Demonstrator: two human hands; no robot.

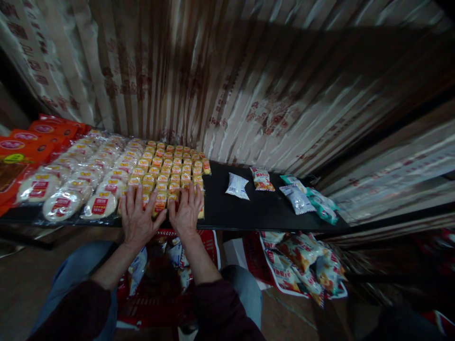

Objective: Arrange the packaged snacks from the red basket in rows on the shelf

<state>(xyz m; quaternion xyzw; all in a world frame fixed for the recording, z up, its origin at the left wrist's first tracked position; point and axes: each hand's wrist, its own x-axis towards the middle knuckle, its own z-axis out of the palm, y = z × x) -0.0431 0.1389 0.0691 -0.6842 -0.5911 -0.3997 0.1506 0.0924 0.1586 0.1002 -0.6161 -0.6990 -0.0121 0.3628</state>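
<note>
Several rows of small yellow-and-red wrapped snack packets lie on a black shelf. My left hand lies flat on the front packets of this block, fingers spread and open. My right hand rests beside it, palm down on the packets near the block's right front corner, fingers stretched out. Neither hand grips anything.
Clear bags of round white cakes with red labels fill the shelf's left, with orange packs beyond. A white packet, a red-yellow packet and teal-grey packets lie at right. Bags of snacks sit on the floor; a curtain hangs behind.
</note>
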